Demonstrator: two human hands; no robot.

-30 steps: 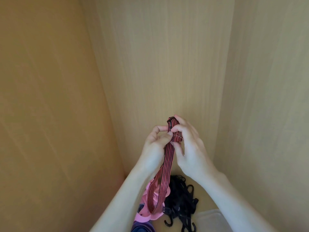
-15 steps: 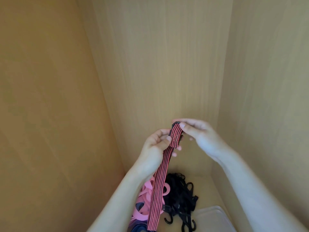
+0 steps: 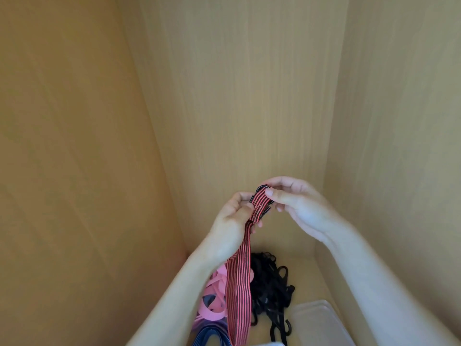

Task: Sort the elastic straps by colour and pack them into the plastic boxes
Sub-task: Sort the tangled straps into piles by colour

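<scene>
A red-and-black striped elastic strap (image 3: 239, 290) hangs from both hands, raised in front of a wooden corner. My left hand (image 3: 230, 222) pinches the strap just below its top end, thumb on the stitched part. My right hand (image 3: 296, 203) pinches the top end with its black hook between thumb and fingers. Below lie a pile of black straps with hooks (image 3: 270, 288), pink straps (image 3: 213, 295) and a blue strap (image 3: 212, 338). A clear plastic box (image 3: 319, 323) sits at the lower right.
Wooden panels close in on the left (image 3: 74, 171), back (image 3: 237, 96) and right (image 3: 399, 146). The straps and box rest on a wooden shelf floor (image 3: 306, 273) in that corner.
My right hand has swung out to the right and now holds the strap's top end from that side. The strap's lower part hangs straighter and reaches lower in view.
</scene>
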